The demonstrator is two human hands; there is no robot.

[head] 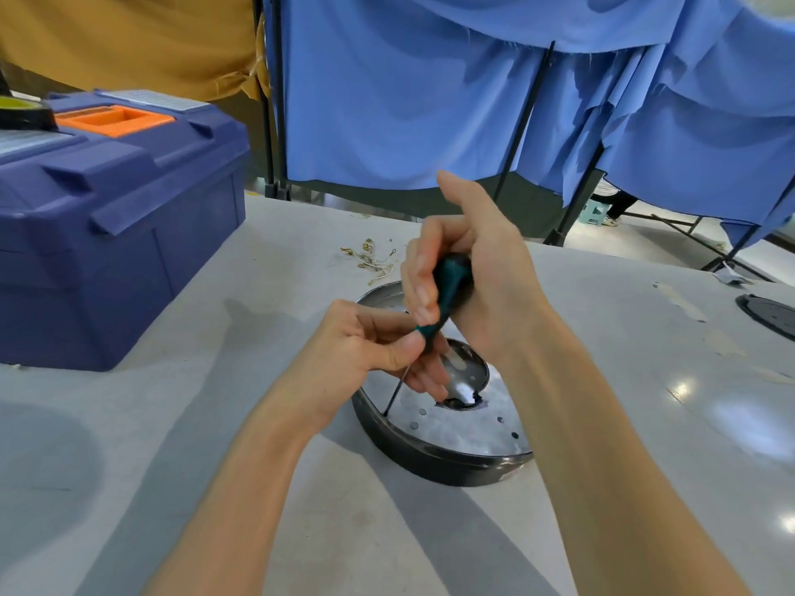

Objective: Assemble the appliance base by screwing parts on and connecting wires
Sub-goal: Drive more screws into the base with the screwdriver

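Note:
A round appliance base (pixel 451 462) with a dark rim and a shiny perforated metal plate lies on the grey table. My right hand (pixel 469 277) grips the green and black handle of a screwdriver (pixel 449 290), thumb sticking up. The thin shaft slants down to the plate near the base's left rim. My left hand (pixel 370 346) pinches the screwdriver just below the handle, its fingers reaching over the plate's centre opening. A small pile of wires with brass terminals (pixel 372 262) lies on the table behind the base.
A large blue toolbox (pixel 107 217) with an orange tray stands at the left. A roll of tape (pixel 21 111) sits on top of it. Another dark round part (pixel 770 314) lies at the right edge. Blue cloth screens (pixel 408 92) hang behind the table.

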